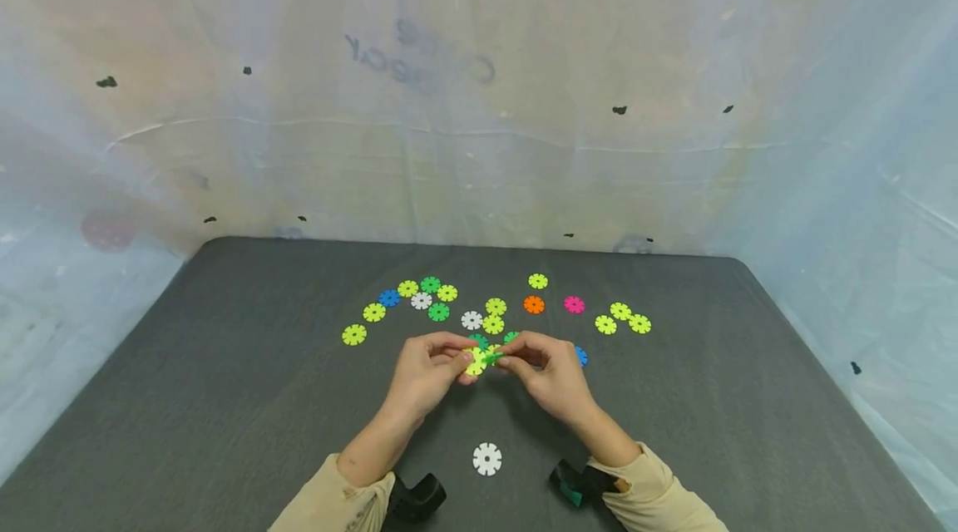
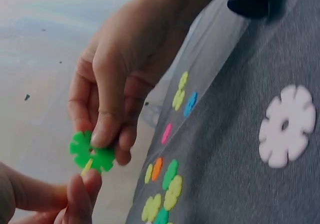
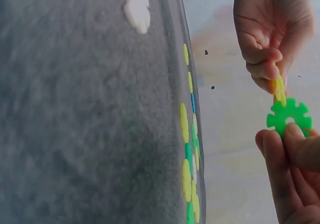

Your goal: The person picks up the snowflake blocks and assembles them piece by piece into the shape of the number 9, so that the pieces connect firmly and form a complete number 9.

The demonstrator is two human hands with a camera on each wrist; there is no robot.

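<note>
Between the thumb and fingers of my left hand (image 1: 428, 367) is a yellow notched disc (image 1: 475, 363), a flat round piece with slots around its rim. My right hand (image 1: 552, 372) pinches a green notched disc (image 3: 294, 113), seen nearly edge-on from the head. Both wrist views show the yellow disc's edge meeting the green disc's rim, the two set crosswise. How deep the slots engage cannot be told. Both hands are raised above the dark table. Fingers cover part of each disc. A white notched disc (image 1: 487, 459) lies on the table nearer the body, between the forearms.
Several loose discs lie beyond the hands on the dark table (image 1: 224, 399), among them a blue disc (image 1: 389, 298), an orange disc (image 1: 534, 304) and a pink disc (image 1: 574, 304). Yellow discs (image 1: 620, 311) sit at the right. A translucent plastic sheet (image 1: 479, 183) hangs behind the table.
</note>
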